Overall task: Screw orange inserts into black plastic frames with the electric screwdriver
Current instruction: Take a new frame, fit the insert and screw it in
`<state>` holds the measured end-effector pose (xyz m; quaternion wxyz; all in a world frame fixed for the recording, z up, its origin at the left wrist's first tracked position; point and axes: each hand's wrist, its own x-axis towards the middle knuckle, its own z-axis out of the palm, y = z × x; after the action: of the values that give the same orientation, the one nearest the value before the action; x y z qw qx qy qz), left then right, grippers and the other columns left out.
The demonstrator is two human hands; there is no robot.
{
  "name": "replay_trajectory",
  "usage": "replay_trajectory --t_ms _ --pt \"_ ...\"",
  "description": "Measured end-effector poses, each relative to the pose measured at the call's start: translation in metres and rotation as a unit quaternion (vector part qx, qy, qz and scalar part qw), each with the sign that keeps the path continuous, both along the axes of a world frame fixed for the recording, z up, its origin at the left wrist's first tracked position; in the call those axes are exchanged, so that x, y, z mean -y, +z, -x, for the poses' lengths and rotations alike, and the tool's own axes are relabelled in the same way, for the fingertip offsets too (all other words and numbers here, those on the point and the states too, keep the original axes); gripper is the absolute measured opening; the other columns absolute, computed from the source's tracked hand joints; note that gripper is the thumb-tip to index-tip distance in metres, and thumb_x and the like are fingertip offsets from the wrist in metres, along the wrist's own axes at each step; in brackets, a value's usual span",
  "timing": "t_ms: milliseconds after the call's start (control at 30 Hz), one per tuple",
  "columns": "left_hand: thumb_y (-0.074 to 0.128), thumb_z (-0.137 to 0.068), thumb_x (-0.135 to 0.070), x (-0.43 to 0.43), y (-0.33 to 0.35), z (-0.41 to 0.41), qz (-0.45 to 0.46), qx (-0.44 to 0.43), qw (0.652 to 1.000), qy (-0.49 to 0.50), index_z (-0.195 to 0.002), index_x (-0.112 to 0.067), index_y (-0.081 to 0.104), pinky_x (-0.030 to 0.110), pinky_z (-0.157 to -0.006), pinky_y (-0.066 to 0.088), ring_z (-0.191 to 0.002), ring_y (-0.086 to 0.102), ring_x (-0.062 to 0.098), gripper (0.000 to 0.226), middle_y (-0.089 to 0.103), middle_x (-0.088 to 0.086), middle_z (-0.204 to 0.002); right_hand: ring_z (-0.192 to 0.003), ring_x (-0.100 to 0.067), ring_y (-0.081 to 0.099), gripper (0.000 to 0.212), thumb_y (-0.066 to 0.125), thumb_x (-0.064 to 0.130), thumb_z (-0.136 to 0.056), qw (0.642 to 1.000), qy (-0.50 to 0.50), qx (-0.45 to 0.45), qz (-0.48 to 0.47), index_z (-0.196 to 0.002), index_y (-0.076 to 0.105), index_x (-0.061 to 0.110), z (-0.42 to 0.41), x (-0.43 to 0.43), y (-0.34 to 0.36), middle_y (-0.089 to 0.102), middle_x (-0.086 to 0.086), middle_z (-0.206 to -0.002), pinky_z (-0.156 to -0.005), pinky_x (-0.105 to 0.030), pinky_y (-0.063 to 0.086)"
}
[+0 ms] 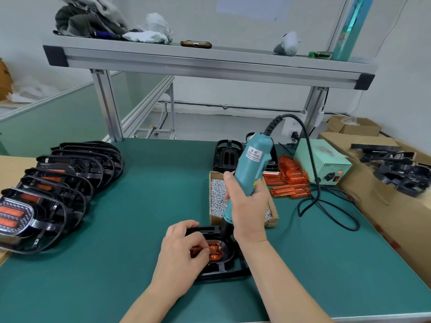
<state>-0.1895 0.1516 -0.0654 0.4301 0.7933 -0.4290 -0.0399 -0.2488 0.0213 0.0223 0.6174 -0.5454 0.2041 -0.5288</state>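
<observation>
The fingers [229, 185] of the right hand [248, 210] are wrapped round the lower body of the teal electric screwdriver [253, 162], which stands nearly upright with its dark nose down at the far right corner of the orange insert [215, 250]; the bit and any screw under it are too small and shadowed to make out. The left hand [180, 255] holds the black frame [224, 272], thumb hooked over its far edge and fingers [198, 249] curled down onto the insert, hiding its left half. The insert is translucent orange with rounded lobes, seated in the middle of the glossy frame, which lies flat on the green bench [140, 206] near the front edge. Just behind the hands, a shallow cardboard box [215, 177] holds a heap of small silver screws [218, 197], partly covered by the right hand. Further right lie loose orange inserts [289, 180] beside a pale green power box [324, 159] with a red light. Overlapping finished frames [65, 183] lie at the left; a carton [363, 194] at the right carries more black frames [401, 173], cut off by the picture's edge.
</observation>
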Motion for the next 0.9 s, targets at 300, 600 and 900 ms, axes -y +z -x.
replay_trajectory --t_ms 300,600,900 --pt "0.075 -0.077 -0.012 0.0006 -0.0002 0.0006 0.003 0.001 1.0 0.001 -0.066 -0.027 0.064 0.027 -0.095 0.03 -0.117 0.038 0.005 0.022 0.048 -0.026 -0.116 -0.05 -0.009 0.046 0.017 0.074 0.012 -0.087 0.999 0.004 -0.027 0.019 -0.08 0.059 0.011 -0.0008 -0.0032 -0.001 0.052 0.006 -0.056 -0.049 -0.021 0.043" --pt "0.075 -0.076 -0.01 0.0013 -0.0018 -0.0011 0.007 -0.002 1.0 0.006 -0.064 -0.029 0.064 0.031 -0.094 0.035 -0.116 0.039 0.008 0.025 0.047 -0.029 -0.117 -0.048 -0.01 0.041 0.027 0.074 0.03 -0.078 0.996 0.003 -0.069 0.05 -0.07 0.051 0.019 -0.0072 -0.0033 -0.0072 0.047 0.009 -0.054 -0.047 -0.027 0.039" --pt "0.076 -0.076 -0.008 0.0009 -0.0027 -0.001 0.016 -0.008 1.0 -0.003 -0.066 -0.03 0.064 0.023 -0.091 0.033 -0.12 0.035 -0.005 0.027 0.047 -0.031 -0.117 -0.053 -0.015 0.041 0.037 0.074 0.033 -0.077 0.998 0.019 -0.053 0.038 -0.074 0.05 0.005 -0.0025 -0.0062 -0.0049 0.046 0.001 -0.058 -0.051 -0.032 0.039"
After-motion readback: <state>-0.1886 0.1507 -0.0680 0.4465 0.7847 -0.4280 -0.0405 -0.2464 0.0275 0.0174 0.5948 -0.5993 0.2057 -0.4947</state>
